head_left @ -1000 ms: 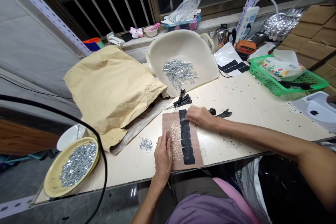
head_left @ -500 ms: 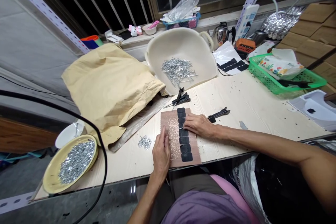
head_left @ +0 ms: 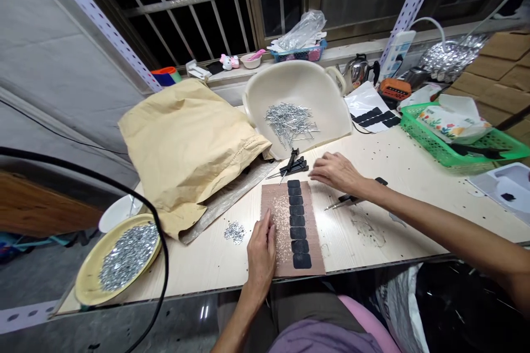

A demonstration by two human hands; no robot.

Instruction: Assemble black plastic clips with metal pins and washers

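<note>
A brown mat [head_left: 318,231], speckled with pale grit, lies at the table's front edge. Down its middle runs a column of several black rounded pads [head_left: 297,220]. My left hand [head_left: 261,248] rests on the mat's left edge, fingers extended and holding nothing. Beyond the mat's upper right corner, my right hand [head_left: 337,172] is over the table, its fingers loosely apart with nothing visible in them. Just left of those fingertips lies a small pile of black pieces with thin metal pins [head_left: 295,165]. Another black piece with metal pins [head_left: 345,199] lies partly hidden under my right forearm.
A white basin [head_left: 298,80] holds many metal pins. Left of the mat are small metal bits [head_left: 235,233] and a yellow bowl [head_left: 85,281] full of more. A paper sack [head_left: 182,138] lies behind. At right stand a green basket [head_left: 430,146] and a white tray [head_left: 503,185].
My right hand has left the pads and moved away, up and right of the mat. My left hand stays on the mat. The whole view has shifted slightly.
</note>
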